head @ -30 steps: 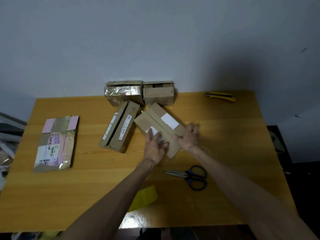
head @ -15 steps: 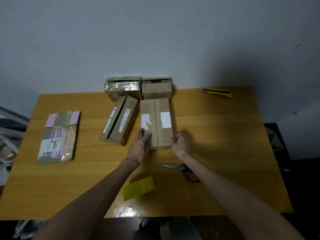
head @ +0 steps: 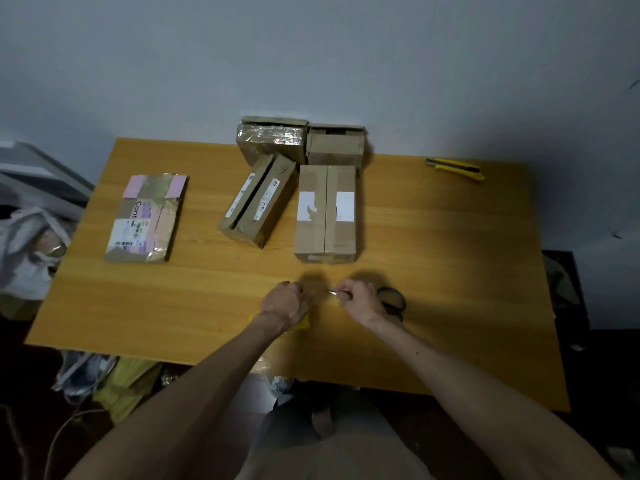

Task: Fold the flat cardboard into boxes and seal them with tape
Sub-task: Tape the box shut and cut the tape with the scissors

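We judged task partly done: nearest box [head: 325, 213] stood folded at centre of table [head: 433, 237], seam apparently untaped, flat cardboard [head: 145, 218] at left unfolded; our right hand [head: 360, 299] gripped the scissors [head: 401, 299], left hand [head: 287, 301] curled, contents indeterminable.

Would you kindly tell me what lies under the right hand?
Scissors: black handle loops show beside the right hand near its wrist, and a blade tip pokes out past its curled fingers. The pivot is covered.
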